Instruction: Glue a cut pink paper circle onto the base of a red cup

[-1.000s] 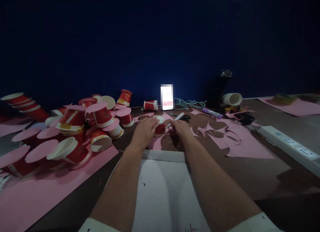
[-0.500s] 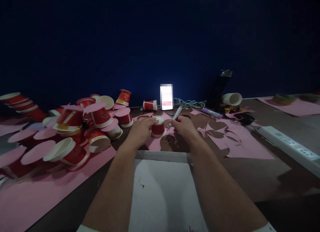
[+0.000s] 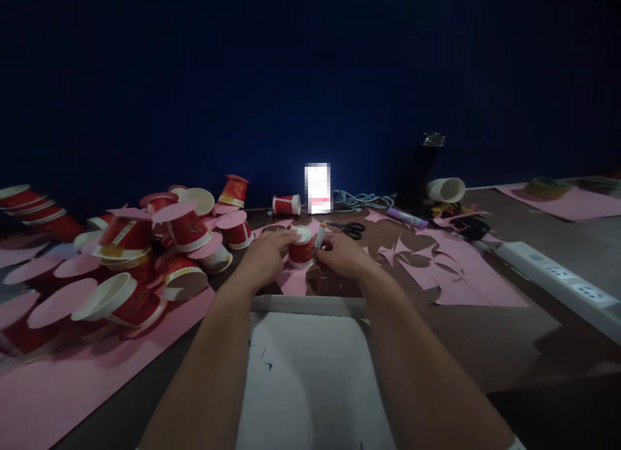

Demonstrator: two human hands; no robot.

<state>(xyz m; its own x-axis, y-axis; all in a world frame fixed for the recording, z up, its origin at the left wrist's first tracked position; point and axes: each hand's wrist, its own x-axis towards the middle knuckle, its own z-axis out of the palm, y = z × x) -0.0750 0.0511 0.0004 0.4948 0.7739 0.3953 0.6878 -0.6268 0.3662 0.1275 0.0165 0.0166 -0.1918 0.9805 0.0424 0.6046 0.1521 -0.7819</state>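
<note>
Upside down on a pink sheet stands a red paper cup with a white base. My left hand grips it from the left, fingertips on its base and side. My right hand is closed round a white pen with an orange end, held nearly upright against the cup's right side. The pen's tip is hidden behind my fingers. Just beyond that hand lie black-handled scissors.
A heap of red cups, several topped with pink paper discs, fills the left side. Cut pink paper, a purple tube and a power strip lie rightward. A lit phone stands behind; a white board is in front.
My right hand has brought the pen leftward to the cup's side and tipped it more upright. The scissors show more clearly. My left hand keeps its hold on the cup.
</note>
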